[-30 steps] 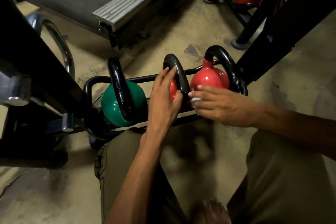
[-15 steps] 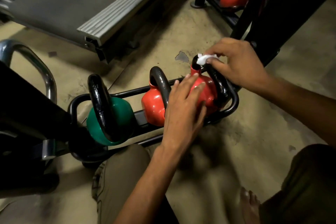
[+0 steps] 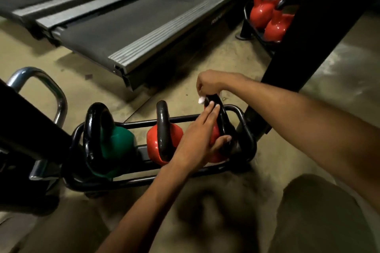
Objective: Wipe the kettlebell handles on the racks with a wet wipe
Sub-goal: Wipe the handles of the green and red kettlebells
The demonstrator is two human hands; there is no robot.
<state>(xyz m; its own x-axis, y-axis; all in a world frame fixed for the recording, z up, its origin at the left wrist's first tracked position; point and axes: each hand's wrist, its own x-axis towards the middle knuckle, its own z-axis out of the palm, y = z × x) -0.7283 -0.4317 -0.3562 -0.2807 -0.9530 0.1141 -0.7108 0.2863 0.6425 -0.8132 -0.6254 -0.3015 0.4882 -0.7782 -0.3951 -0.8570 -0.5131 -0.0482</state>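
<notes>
A low black rack (image 3: 249, 141) on the floor holds three kettlebells with black handles: a green one (image 3: 121, 139), a red one (image 3: 153, 144) in the middle and a red one (image 3: 214, 157) at the right end. My right hand (image 3: 208, 83) pinches a small white wet wipe (image 3: 201, 100) against the top of the right kettlebell's handle (image 3: 223, 118). My left hand (image 3: 200, 137) lies flat on that kettlebell's red body, fingers straight, thumb against the handle's near side. Most of that bell is hidden by my hand.
A treadmill deck (image 3: 144, 26) lies on the floor behind the rack. A second rack with red kettlebells (image 3: 267, 16) stands at the upper right behind a black upright post (image 3: 308, 37). A chrome tube frame (image 3: 53, 92) sits at the left. My knees are at the bottom.
My right hand moved the wipe from the middle kettlebell up to the top of the right kettlebell's handle. My left hand shifted right, off the middle handle onto the right kettlebell's body.
</notes>
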